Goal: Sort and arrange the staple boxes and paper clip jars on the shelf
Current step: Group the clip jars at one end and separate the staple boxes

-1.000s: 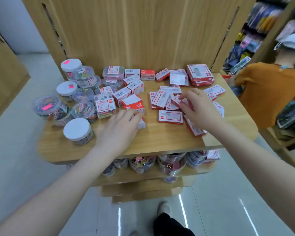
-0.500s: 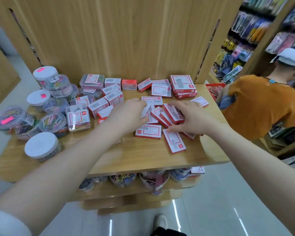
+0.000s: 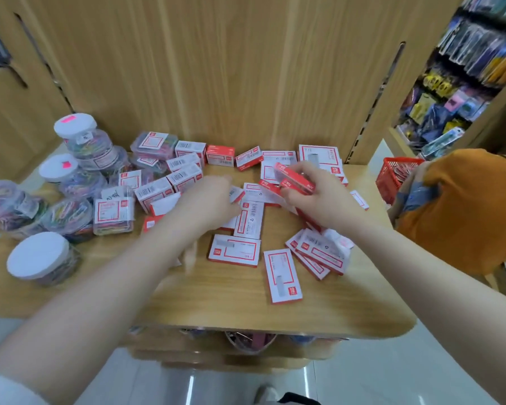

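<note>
Nearest the front edge of the shelf (image 3: pixel 246 314), a few flat staple boxes (image 3: pixel 282 276) lie loose and face up, pointing every which way; these look untouched since 1 second ago. At the near left stands a white-lidded paper clip jar (image 3: pixel 43 258), with more jars of coloured clips grouped behind it along the left side, where they also stood before.

The change is in the middle. 1 second ago both hands lay flat and apart on the scatter; half a second ago they had closed in on the central pile. Now the right hand (image 3: pixel 319 197) has lifted clear of the shelf, its fingers (image 3: pixel 297 192) curled round a red staple box (image 3: pixel 292 175) held tilted above the heap. The left hand (image 3: pixel 208 200) reaches into the same pile, touching boxes beside it, but it is blurred and I cannot tell whether its fingers grip anything.

Further back, thicker boxes line the wooden back panel (image 3: pixel 216 68), roughly in a row. At the far right a person in an orange top (image 3: pixel 462 211) crouches by a red basket (image 3: pixel 392 173).

In my judgement the sorting has only begun: 1 box is picked, most of the flat ones are not yet gathered, and the jars need no attention yet.
</note>
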Action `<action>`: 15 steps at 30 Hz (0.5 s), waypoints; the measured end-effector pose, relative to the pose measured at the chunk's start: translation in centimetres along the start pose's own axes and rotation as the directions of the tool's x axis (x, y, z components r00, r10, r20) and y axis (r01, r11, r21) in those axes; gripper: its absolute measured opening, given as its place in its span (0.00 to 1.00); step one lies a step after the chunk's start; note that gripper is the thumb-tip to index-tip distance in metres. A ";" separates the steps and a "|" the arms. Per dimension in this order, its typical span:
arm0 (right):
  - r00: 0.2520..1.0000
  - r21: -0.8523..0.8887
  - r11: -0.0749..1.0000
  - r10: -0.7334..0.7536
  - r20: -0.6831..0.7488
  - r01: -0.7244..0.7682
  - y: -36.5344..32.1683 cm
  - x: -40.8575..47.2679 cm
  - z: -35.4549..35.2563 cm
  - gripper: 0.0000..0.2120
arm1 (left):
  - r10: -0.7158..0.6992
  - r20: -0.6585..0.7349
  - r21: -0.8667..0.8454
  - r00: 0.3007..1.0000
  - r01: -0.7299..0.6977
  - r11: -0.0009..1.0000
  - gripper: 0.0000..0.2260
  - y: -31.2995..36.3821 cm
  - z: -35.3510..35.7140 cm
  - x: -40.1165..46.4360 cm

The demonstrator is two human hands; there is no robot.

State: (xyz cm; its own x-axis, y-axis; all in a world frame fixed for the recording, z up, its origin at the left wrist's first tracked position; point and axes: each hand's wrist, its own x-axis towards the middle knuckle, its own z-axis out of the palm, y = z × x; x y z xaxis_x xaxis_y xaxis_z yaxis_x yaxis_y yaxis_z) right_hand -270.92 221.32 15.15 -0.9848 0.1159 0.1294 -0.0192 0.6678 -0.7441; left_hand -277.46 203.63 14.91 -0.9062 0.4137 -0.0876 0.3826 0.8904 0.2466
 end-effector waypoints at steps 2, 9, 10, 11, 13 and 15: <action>0.995 0.168 0.982 0.093 -0.016 -0.089 0.3 0.4 -0.2 0.06 | -0.070 -0.035 -0.167 0.997 0.063 0.984 0.22 -0.2 -0.1 -0.3; 0.971 0.406 0.882 0.226 0.077 -0.238 0.4 0.4 0.4 0.08 | -0.360 0.008 -0.847 0.933 0.198 0.494 0.16 0.3 -1.0 -0.8; 0.978 0.343 0.916 0.199 0.068 -0.210 0.4 0.4 0.6 0.09 | -0.366 0.017 -0.838 0.931 0.213 0.502 0.17 0.4 -0.9 -0.8; 0.984 0.304 0.936 0.170 0.051 -0.177 0.4 0.3 0.7 0.09 | -0.362 0.011 -0.824 0.932 0.214 0.525 0.17 0.3 -0.8 -0.8; 0.995 0.272 0.958 0.101 -0.021 -0.091 0.2 0.5 0.5 0.12 | -0.307 -0.027 -0.783 0.951 0.171 0.598 0.15 0.2 -0.3 -0.9; 0.999 0.179 0.984 0.004 -0.044 0.004 0.0 0.8 0.2 0.16 | -0.207 -0.050 -0.702 0.977 0.113 0.703 0.13 0.0 0.1 -1.1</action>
State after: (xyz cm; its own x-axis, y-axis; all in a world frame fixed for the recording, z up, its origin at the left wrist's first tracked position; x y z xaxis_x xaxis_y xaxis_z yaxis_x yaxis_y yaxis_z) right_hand -271.76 221.27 15.15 -0.9763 0.1508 0.1555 -0.0541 0.5255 -0.8490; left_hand -276.40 203.21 14.90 -0.9736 0.2103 -0.0884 0.0402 0.5398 0.8408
